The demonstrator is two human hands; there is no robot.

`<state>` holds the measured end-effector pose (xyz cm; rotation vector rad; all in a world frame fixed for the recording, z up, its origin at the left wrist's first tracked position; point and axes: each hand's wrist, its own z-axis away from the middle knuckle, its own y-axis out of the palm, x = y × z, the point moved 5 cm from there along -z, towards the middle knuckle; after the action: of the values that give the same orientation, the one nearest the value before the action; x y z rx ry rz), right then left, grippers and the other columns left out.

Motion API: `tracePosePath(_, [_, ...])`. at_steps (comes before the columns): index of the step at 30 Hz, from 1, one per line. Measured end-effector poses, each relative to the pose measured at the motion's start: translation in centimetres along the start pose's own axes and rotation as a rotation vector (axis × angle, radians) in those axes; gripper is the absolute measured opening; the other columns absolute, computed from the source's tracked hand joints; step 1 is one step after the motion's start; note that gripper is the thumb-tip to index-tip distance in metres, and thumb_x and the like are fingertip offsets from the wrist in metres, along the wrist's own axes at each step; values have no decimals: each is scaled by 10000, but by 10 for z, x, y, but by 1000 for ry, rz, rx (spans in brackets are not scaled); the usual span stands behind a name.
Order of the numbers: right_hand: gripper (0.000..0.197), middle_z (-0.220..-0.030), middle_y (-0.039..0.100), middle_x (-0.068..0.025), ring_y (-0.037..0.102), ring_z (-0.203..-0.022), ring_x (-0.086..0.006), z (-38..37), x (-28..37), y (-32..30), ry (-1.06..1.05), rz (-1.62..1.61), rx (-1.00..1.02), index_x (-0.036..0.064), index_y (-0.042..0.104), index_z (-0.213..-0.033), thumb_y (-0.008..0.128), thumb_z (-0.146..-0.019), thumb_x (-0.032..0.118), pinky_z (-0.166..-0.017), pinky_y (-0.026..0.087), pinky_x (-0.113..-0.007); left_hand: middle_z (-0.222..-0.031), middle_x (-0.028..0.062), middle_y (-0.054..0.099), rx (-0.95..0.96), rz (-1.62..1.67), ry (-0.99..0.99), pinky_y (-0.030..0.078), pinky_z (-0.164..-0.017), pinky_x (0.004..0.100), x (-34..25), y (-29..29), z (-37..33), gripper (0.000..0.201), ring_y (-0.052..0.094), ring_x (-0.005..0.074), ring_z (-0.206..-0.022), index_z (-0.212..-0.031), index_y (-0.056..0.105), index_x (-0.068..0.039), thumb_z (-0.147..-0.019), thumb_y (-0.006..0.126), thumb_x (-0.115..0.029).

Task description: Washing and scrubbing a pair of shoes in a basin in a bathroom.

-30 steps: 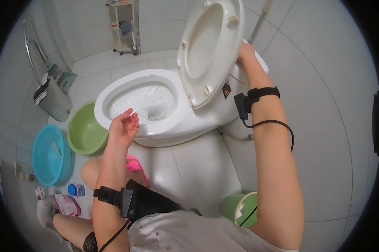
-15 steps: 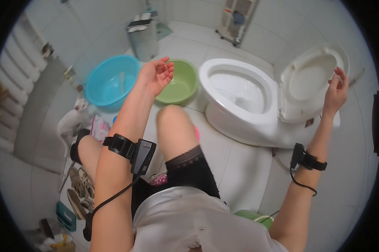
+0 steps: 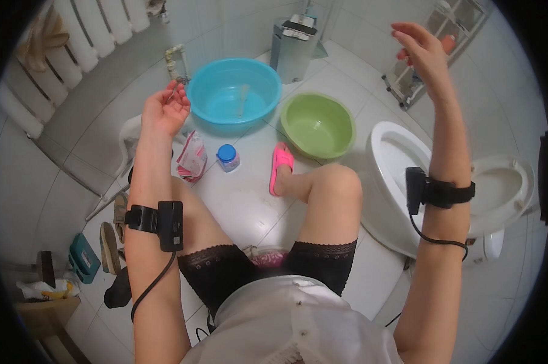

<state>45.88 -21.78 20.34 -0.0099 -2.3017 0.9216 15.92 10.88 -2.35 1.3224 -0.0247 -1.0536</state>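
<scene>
My left hand (image 3: 166,110) is raised palm up beside the blue basin (image 3: 210,91), its fingers loosely bent and nothing visible in them. A pale long-handled tool (image 3: 242,100) lies inside that basin. My right hand (image 3: 422,56) hangs in the air over the far right, fingers apart and holding nothing that shows. Below and left of it stands a green basin (image 3: 295,118) on the floor. Nearer to me are a small jar with a blue lid (image 3: 228,158) and a pink-and-white plastic bag (image 3: 192,156).
A white toilet (image 3: 377,142) with its lid raised is on the right, partly behind my right forearm. A bin (image 3: 295,57) stands at the back, a wheeled rack (image 3: 438,45) at far right. Shoes (image 3: 109,246) lie at left. My foot wears a pink slipper (image 3: 280,168).
The view has swung left, bringing the jar, bag and slipper into sight. My left hand now appears left of the blue basin; my right hand appears higher, no longer before the toilet lid.
</scene>
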Motion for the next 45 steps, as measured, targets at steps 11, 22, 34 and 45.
tracePosePath(11, [280,-951,634,2,569,-675,-80,-105,-54,231,186,-325,411,74,622,-1104,586,-862,211,-620,439,-228,-968,105,575,-191,-26,-60,480,-685,311,25,-16,-96,307,561,189,-783,-1118,508,-49,-824,428,-13])
tracePosePath(22, [324,-963,637,-9,596,-710,-102,-202,-71,263,219,-204,579,76,620,-1123,595,-849,248,-674,471,-251,-955,96,587,-145,-45,32,491,-673,305,-1,28,-142,316,561,176,-777,-1135,518,-40,-830,437,-31])
tracePosePath(34, [320,-982,660,-47,623,-770,-132,-335,60,353,25,-471,457,52,602,-1129,550,-837,170,-698,467,-264,-947,94,586,-197,78,177,489,-677,299,-61,-10,-155,295,561,169,-786,-1125,528,-53,-837,462,-48])
tracePosePath(45, [595,-1158,570,-134,637,-830,-198,-403,-28,491,315,-651,208,17,402,-1340,596,-785,113,-702,515,-323,-948,88,577,-222,175,-4,469,-715,311,-20,-41,-261,314,540,187,-801,-1169,516,-39,-859,479,-81])
